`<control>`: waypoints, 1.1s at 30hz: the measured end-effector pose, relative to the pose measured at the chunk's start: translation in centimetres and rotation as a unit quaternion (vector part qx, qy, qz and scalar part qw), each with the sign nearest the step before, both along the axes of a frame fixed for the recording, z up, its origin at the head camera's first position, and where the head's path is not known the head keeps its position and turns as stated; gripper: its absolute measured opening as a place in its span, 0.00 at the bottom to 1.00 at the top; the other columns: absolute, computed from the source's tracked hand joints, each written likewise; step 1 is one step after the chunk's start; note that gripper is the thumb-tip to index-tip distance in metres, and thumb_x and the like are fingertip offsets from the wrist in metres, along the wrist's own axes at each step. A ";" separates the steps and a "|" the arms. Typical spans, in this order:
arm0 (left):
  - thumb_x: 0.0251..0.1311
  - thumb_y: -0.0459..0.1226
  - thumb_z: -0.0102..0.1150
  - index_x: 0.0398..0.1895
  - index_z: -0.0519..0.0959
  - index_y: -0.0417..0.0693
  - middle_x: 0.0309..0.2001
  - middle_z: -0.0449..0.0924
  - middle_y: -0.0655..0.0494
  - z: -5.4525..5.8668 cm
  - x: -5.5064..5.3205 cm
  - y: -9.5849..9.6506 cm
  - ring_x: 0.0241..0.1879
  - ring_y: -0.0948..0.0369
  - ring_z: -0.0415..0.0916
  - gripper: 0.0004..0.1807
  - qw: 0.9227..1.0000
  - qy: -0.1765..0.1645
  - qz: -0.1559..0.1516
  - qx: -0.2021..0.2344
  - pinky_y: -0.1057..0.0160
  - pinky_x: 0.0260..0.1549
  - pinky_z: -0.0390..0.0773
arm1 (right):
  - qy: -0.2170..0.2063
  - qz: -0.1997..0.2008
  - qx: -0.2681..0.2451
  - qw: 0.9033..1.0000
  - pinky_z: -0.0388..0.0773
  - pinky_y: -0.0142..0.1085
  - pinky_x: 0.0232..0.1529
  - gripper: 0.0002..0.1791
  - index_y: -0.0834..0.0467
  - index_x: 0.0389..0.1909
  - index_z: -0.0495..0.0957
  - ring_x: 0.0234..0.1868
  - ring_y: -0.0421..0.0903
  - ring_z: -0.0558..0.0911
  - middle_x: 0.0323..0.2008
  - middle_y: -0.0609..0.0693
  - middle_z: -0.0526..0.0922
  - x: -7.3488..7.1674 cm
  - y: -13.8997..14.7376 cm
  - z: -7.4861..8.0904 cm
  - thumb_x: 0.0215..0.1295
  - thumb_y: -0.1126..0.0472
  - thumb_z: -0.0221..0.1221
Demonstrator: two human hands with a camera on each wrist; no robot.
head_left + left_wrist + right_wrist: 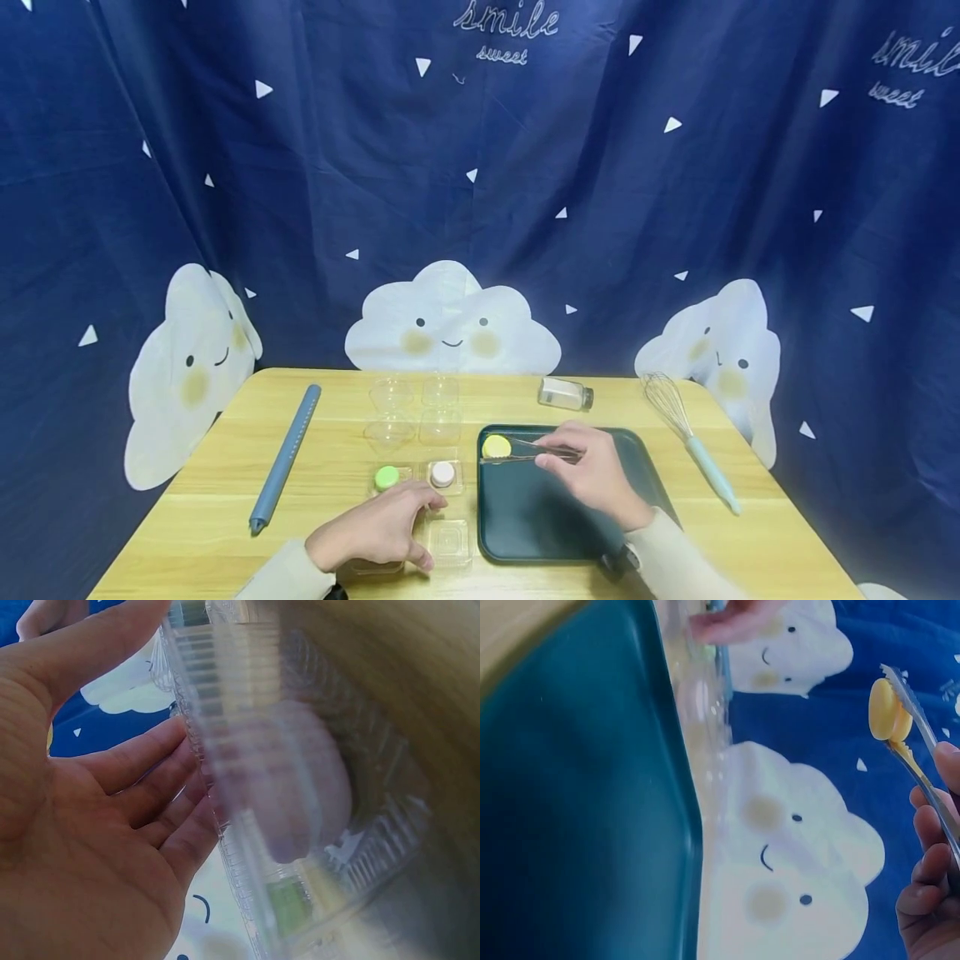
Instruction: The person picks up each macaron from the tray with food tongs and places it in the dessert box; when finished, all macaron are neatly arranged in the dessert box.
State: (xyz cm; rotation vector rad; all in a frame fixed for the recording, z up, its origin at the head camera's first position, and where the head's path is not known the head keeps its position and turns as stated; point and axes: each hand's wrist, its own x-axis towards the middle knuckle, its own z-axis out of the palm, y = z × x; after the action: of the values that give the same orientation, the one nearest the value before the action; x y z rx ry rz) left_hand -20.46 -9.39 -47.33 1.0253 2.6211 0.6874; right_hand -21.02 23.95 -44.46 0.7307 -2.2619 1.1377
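Observation:
My right hand (pixel 592 471) holds metal tongs (pixel 517 457), whose tips grip a yellow macaron (pixel 883 710) on its two sides. In the head view the macaron appears over the far left corner of the dark green tray (pixel 536 521). To the tray's left lies a clear plastic box (pixel 450 542) with compartments; a green macaron (pixel 387 477) and a whitish one (pixel 442 474) sit in the far ones. My left hand (pixel 386 525) is at the box's near left part, fingers spread and loosely bent. Through the plastic in the left wrist view shows a blurred pinkish round shape (pixel 300 780).
The box's clear lid (pixel 415 412) extends toward the table's far side. A blue-grey rod (pixel 285 458) lies at the left. Behind the tray a shaker jar (pixel 562 393) lies on its side. A whisk (pixel 690 437) is at the right. A blue curtain (pixel 480 167) hangs behind.

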 end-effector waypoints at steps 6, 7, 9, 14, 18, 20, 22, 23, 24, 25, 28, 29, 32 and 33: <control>0.37 0.53 0.81 0.57 0.80 0.49 0.54 0.83 0.62 0.1 0.0 0.0 0.59 0.56 0.76 0.40 1.000 -0.001 -0.002 -0.001 0.53 0.61 0.78 | -0.006 0.035 0.009 0.999 0.80 0.24 0.30 0.09 0.55 0.36 0.89 0.30 0.31 0.80 0.29 0.46 0.86 0.2 -1.6 -0.4 0.53 0.65 0.74; 0.37 0.53 0.81 0.57 0.80 0.49 0.53 0.83 0.62 0.1 0.0 0.0 0.59 0.56 0.76 0.40 1.000 -0.002 -0.002 0.000 0.53 0.61 0.78 | -0.006 0.040 0.010 0.999 0.80 0.24 0.29 0.09 0.56 0.36 0.89 0.29 0.31 0.79 0.29 0.45 0.86 0.3 -1.9 -0.5 0.53 0.66 0.74; 0.37 0.53 0.81 0.57 0.80 0.49 0.53 0.83 0.62 0.1 0.0 0.0 0.58 0.57 0.77 0.40 1.000 -0.003 -0.002 0.001 0.54 0.60 0.79 | -0.009 0.050 0.013 0.999 0.79 0.24 0.28 0.09 0.56 0.36 0.89 0.29 0.30 0.79 0.29 0.42 0.85 0.5 -2.3 -0.6 0.53 0.65 0.74; 0.37 0.53 0.81 0.57 0.80 0.50 0.52 0.83 0.62 0.1 0.0 0.1 0.56 0.60 0.77 0.40 1.000 -0.003 -0.002 0.006 0.56 0.58 0.79 | -0.009 0.082 0.029 0.996 0.77 0.23 0.26 0.09 0.50 0.36 0.89 0.27 0.29 0.76 0.28 0.39 0.83 0.8 -3.2 -1.2 0.53 0.63 0.75; 0.37 0.52 0.82 0.56 0.81 0.49 0.53 0.83 0.62 0.0 0.1 0.0 0.56 0.59 0.77 0.39 1.000 0.000 0.000 0.006 0.56 0.58 0.79 | -0.020 0.104 0.052 0.993 0.75 0.21 0.26 0.09 0.47 0.37 0.89 0.27 0.28 0.74 0.28 0.39 0.82 1.0 -3.9 -1.8 0.55 0.60 0.75; 0.36 0.52 0.82 0.54 0.81 0.48 0.52 0.83 0.61 0.0 0.1 0.1 0.55 0.59 0.77 0.38 1.000 0.005 0.001 0.006 0.55 0.58 0.79 | -0.035 0.118 0.063 0.990 0.77 0.20 0.27 0.07 0.48 0.37 0.89 0.27 0.27 0.75 0.28 0.39 0.82 1.2 -4.2 -2.1 0.56 0.59 0.74; 0.36 0.53 0.82 0.53 0.81 0.48 0.51 0.83 0.62 0.0 0.1 0.1 0.54 0.60 0.77 0.38 1.000 0.008 0.001 0.006 0.56 0.57 0.80 | -0.046 0.130 0.072 0.988 0.79 0.20 0.28 0.07 0.50 0.37 0.89 0.27 0.27 0.75 0.29 0.39 0.82 1.3 -4.4 -2.4 0.58 0.58 0.73; 0.36 0.53 0.82 0.53 0.81 0.48 0.50 0.83 0.62 -0.1 0.1 0.2 0.54 0.60 0.77 0.38 1.000 0.009 0.001 0.006 0.56 0.57 0.80 | -0.049 0.134 0.076 0.987 0.79 0.20 0.29 0.06 0.51 0.37 0.89 0.27 0.27 0.76 0.28 0.39 0.82 1.4 -4.5 -2.5 0.58 0.58 0.73; 0.36 0.53 0.82 0.54 0.81 0.48 0.50 0.83 0.62 -0.1 0.1 0.2 0.54 0.60 0.77 0.38 1.000 0.009 0.000 0.006 0.56 0.57 0.80 | -0.052 0.137 0.080 0.986 0.79 0.19 0.29 0.06 0.52 0.37 0.89 0.27 0.26 0.75 0.28 0.39 0.82 1.5 -4.5 -2.6 0.58 0.59 0.73; 0.36 0.53 0.82 0.54 0.81 0.48 0.50 0.82 0.63 -0.1 0.1 0.2 0.54 0.60 0.77 0.39 1.000 0.009 0.000 0.006 0.56 0.57 0.80 | -0.054 0.138 0.084 0.985 0.79 0.19 0.29 0.06 0.52 0.37 0.89 0.27 0.26 0.75 0.28 0.39 0.82 1.5 -4.6 -2.7 0.58 0.59 0.73; 0.36 0.53 0.82 0.56 0.81 0.48 0.50 0.82 0.64 0.0 0.0 0.1 0.54 0.60 0.77 0.40 1.000 0.005 -0.002 0.004 0.57 0.57 0.80 | -0.048 0.141 0.101 0.984 0.78 0.18 0.30 0.06 0.53 0.36 0.89 0.27 0.25 0.74 0.28 0.38 0.81 1.5 -4.8 -2.9 0.58 0.60 0.73; 0.36 0.53 0.82 0.56 0.81 0.49 0.51 0.82 0.64 0.0 0.0 0.1 0.55 0.60 0.77 0.40 1.000 0.004 -0.002 0.004 0.57 0.57 0.80 | -0.046 0.141 0.109 0.983 0.77 0.17 0.30 0.06 0.53 0.36 0.89 0.27 0.25 0.73 0.28 0.38 0.81 1.5 -4.8 -3.0 0.57 0.61 0.73; 0.37 0.53 0.82 0.56 0.81 0.50 0.52 0.83 0.64 0.1 0.0 0.1 0.55 0.61 0.77 0.39 1.000 0.001 -0.002 0.003 0.57 0.57 0.80 | -0.045 0.142 0.134 0.980 0.74 0.15 0.29 0.06 0.53 0.36 0.89 0.26 0.24 0.71 0.27 0.37 0.80 1.5 -5.0 -3.2 0.58 0.61 0.73; 0.37 0.52 0.82 0.56 0.81 0.50 0.52 0.83 0.64 0.1 -0.1 0.1 0.55 0.61 0.77 0.39 1.000 -0.001 -0.003 0.003 0.57 0.57 0.80 | -0.047 0.142 0.143 0.978 0.73 0.14 0.28 0.06 0.53 0.36 0.89 0.25 0.24 0.70 0.27 0.37 0.79 1.5 -5.1 -3.3 0.58 0.61 0.73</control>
State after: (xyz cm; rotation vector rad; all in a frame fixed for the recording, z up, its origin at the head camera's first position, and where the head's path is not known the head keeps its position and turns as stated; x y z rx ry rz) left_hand -20.52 -9.29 -47.20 1.0320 2.6155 0.6945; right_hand -19.54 18.89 -47.75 1.1671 -2.4899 0.9968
